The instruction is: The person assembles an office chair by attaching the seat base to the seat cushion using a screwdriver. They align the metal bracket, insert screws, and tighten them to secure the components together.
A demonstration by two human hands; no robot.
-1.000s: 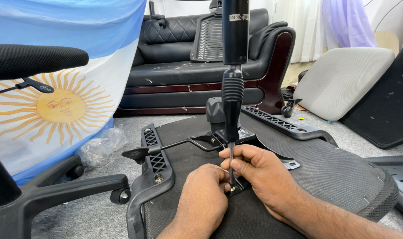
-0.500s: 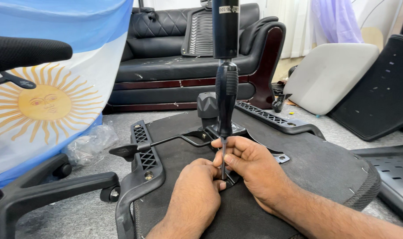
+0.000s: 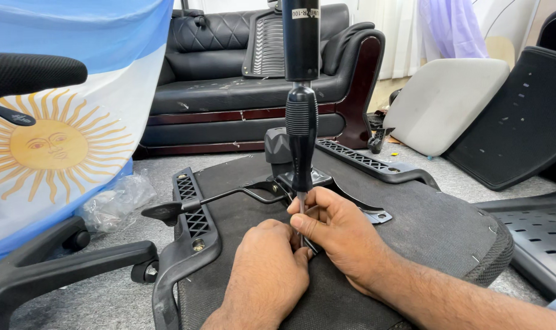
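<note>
screwdriver upright mid-seat | right hand pinches shaft | left hand curled beside tip, grasp unclear

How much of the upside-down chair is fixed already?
Looks done: both black armrest brackets lie on the upturned chair seat, one showing a bolt, and the gas cylinder stands in the metal mechanism plate. In hand: the left hand and right hand steady a black-handled screwdriver upright at the plate's edge. Left: this fastener isn't visibly seated; others are hidden.
</note>
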